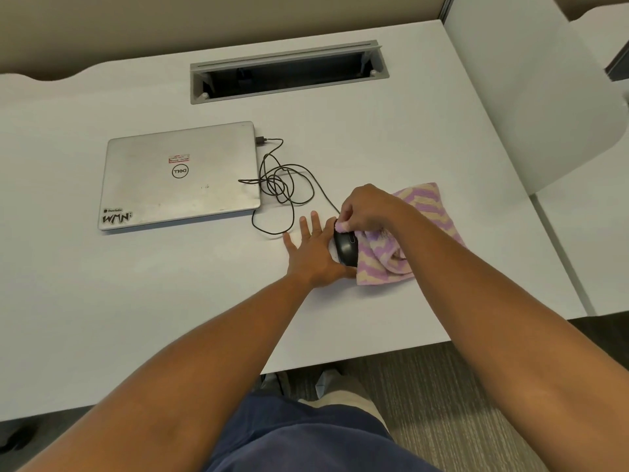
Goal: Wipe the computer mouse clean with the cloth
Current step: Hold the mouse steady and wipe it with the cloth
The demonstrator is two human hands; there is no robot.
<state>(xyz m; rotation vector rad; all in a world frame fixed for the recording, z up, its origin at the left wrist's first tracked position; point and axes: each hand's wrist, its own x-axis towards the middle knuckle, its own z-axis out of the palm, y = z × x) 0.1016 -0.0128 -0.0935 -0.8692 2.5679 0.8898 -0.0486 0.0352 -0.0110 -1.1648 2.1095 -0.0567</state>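
Note:
A black wired computer mouse [346,248] lies on the white desk [170,301], partly on a pink and cream zigzag cloth [425,202]. My left hand [313,250] lies flat on the desk with straight fingers, its thumb side against the mouse's left flank. My right hand [366,207] pinches a fold of the cloth and presses it on the front end of the mouse. The far part of the mouse is hidden under that fold and my fingers.
The mouse's black cable [282,185] lies in loose loops and plugs into a closed silver laptop [180,175] at the left. A grey open cable hatch [289,71] sits at the back. The desk's front edge runs close to my legs; a white partition [531,97] stands at the right.

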